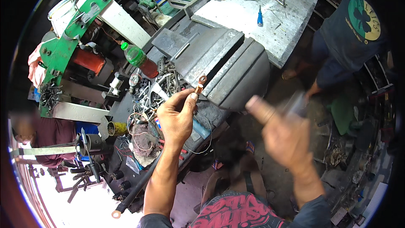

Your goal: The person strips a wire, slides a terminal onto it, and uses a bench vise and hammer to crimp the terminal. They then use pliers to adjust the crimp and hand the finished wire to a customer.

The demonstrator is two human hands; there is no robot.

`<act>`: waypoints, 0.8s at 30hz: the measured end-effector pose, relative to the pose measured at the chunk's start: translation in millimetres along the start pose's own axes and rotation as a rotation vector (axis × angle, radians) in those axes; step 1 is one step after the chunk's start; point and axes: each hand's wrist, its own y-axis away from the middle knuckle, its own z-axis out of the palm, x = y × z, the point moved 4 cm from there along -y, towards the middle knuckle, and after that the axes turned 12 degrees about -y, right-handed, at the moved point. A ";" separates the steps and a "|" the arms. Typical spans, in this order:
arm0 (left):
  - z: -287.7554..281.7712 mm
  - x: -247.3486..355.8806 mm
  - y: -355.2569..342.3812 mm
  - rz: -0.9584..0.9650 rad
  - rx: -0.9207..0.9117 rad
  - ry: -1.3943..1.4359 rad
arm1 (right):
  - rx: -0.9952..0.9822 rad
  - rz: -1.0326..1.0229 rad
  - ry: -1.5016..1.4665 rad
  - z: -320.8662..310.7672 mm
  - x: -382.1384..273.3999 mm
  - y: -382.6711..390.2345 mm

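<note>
Seen from above, as a person looks down at two bare hands, a dark workbench (pixel 120 115) runs diagonally through a crowded workshop. Beyond it, at the top, lies a pale, scuffed metal tabletop (pixel 236 8). At the upper right stands a co-worker (pixel 352 55) in a dark shirt with a round green and yellow emblem. A green metal frame (pixel 59 59) rises at the upper left. Near the centre sits a heavy grey vise (pixel 242 76), a dark slot between its two blocks. The right hand (pixel 289 139), right of the vise, is blurred, one digit pointing left; a blurred grey object (pixel 297 102) shows just beyond it, and whether the hand grips that cannot be told. The left hand (pixel 175 120) is in front of the vise, thumb and forefinger pinching a small part. Behind that hand, among loose tools, a green-capped bottle (pixel 141 61) of dark red liquid leans. A blue screwdriver (pixel 260 17) lies on the tabletop. The pinched part is a copper lug (pixel 200 86), ring end up, against the vise's near edge in view; contact is unclear.
</note>
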 end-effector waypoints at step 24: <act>-0.8 0.6 1.3 -0.041 0.010 -0.001 | -1.053 0.654 -1.935 178.9 -76.1 90.6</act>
